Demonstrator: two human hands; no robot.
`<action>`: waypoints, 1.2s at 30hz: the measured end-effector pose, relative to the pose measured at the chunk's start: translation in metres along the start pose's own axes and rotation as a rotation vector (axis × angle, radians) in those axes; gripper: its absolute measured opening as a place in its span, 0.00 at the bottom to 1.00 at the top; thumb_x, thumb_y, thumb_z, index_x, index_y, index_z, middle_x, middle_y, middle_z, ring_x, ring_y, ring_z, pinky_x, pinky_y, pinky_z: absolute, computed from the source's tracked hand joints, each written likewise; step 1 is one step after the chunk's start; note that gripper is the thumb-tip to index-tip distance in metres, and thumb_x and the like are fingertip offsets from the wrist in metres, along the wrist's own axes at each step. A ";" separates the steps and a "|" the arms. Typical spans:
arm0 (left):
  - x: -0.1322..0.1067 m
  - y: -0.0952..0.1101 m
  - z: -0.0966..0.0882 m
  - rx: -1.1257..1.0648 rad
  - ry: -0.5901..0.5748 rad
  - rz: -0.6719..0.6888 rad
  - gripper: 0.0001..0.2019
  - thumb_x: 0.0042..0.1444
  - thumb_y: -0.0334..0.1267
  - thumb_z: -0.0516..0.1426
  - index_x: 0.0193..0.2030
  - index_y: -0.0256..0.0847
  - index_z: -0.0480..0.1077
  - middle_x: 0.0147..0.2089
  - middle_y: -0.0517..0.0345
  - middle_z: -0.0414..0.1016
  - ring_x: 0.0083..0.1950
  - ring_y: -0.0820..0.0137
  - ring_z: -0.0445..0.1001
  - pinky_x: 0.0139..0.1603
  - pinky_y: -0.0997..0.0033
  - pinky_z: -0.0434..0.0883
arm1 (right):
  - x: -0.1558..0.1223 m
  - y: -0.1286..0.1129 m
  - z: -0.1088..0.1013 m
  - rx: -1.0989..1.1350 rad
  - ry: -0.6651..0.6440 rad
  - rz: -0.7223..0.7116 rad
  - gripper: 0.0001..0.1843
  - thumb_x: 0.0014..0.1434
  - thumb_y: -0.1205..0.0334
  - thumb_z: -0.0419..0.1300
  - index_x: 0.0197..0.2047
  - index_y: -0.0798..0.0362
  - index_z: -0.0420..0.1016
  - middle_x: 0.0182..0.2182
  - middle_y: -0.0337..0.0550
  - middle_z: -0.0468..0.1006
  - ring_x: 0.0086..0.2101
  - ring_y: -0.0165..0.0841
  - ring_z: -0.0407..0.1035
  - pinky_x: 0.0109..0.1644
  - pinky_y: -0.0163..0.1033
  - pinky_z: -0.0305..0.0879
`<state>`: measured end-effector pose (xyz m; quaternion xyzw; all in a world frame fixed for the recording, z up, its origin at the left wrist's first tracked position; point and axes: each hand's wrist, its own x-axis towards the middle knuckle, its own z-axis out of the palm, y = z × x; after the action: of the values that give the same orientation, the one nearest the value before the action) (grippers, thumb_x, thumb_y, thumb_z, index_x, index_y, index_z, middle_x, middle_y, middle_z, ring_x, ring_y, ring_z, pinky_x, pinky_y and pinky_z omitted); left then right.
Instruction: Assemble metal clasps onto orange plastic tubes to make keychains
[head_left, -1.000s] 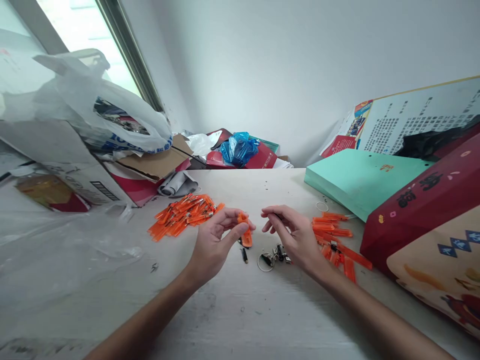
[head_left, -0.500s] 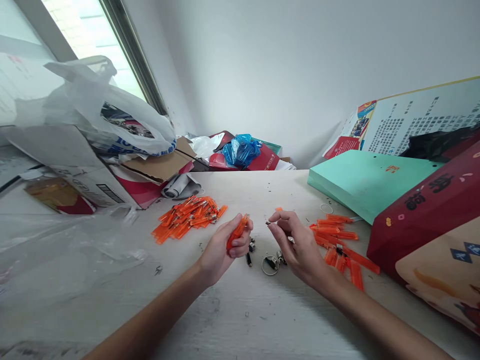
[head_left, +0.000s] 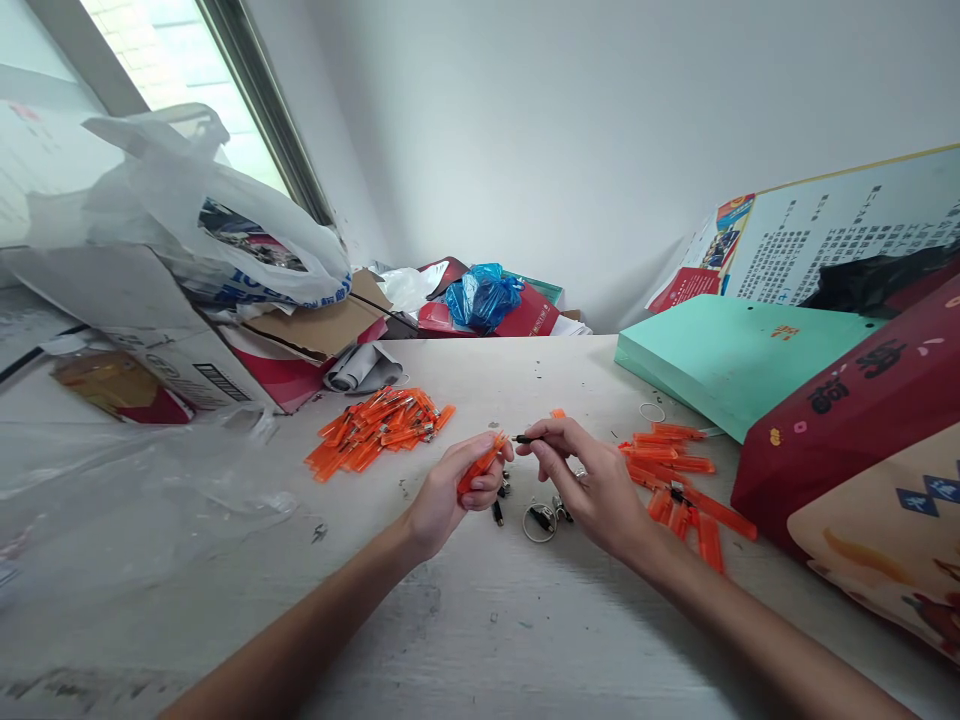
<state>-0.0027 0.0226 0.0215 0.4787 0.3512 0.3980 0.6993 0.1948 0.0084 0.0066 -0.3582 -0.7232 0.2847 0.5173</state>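
My left hand (head_left: 448,497) is closed round an orange plastic lighter body (head_left: 478,467), its top end pointing up and right. My right hand (head_left: 585,477) pinches a small dark metal part (head_left: 523,439) and holds it against the top end of that lighter body. Under the hands lie several small dark metal parts (head_left: 496,512) and a metal ring (head_left: 538,523) on the white table (head_left: 480,620). A heap of orange lighter bodies (head_left: 379,427) lies to the left, and a looser group of orange lighter bodies (head_left: 679,478) to the right.
A cardboard box (head_left: 187,350) with a white plastic bag (head_left: 202,225) stands at the left. A mint green box (head_left: 727,360) and a dark red box (head_left: 855,420) crowd the right. Clear plastic film (head_left: 127,480) covers the near left. A blue bag (head_left: 484,295) sits at the back.
The left hand turned the orange lighter body from hanging down to pointing up and right. The right hand picked up a small dark part and brought it to the lighter's top end.
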 end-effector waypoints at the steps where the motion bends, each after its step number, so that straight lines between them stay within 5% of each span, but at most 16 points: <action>1: 0.000 0.000 0.000 -0.007 -0.004 -0.002 0.14 0.64 0.48 0.56 0.39 0.36 0.67 0.24 0.67 0.50 0.23 0.78 0.43 0.23 0.75 0.42 | 0.000 0.000 0.000 0.011 -0.004 0.009 0.07 0.73 0.60 0.55 0.51 0.49 0.70 0.40 0.42 0.83 0.30 0.29 0.72 0.31 0.35 0.64; 7: 0.000 -0.001 0.003 0.002 -0.026 -0.023 0.13 0.66 0.45 0.55 0.40 0.35 0.68 0.26 0.67 0.51 0.23 0.79 0.43 0.23 0.75 0.42 | 0.001 -0.002 -0.001 0.021 -0.025 0.026 0.06 0.73 0.61 0.55 0.50 0.49 0.71 0.40 0.42 0.82 0.36 0.30 0.75 0.31 0.33 0.62; 15: 0.001 -0.004 0.001 0.105 -0.077 -0.020 0.19 0.70 0.50 0.52 0.43 0.32 0.72 0.27 0.66 0.52 0.23 0.80 0.46 0.24 0.73 0.43 | 0.004 -0.002 -0.003 0.009 0.028 0.006 0.06 0.71 0.63 0.57 0.47 0.50 0.76 0.33 0.38 0.80 0.29 0.26 0.69 0.31 0.32 0.62; 36: 0.002 -0.005 -0.002 0.271 0.023 -0.006 0.23 0.66 0.54 0.55 0.43 0.30 0.76 0.23 0.67 0.52 0.24 0.77 0.45 0.28 0.67 0.42 | 0.005 -0.002 -0.004 -0.030 0.091 0.078 0.07 0.69 0.61 0.59 0.44 0.49 0.79 0.39 0.37 0.81 0.28 0.26 0.65 0.33 0.35 0.63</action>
<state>-0.0021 0.0244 0.0155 0.5631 0.4110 0.3503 0.6255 0.1971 0.0114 0.0114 -0.4065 -0.6885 0.2775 0.5327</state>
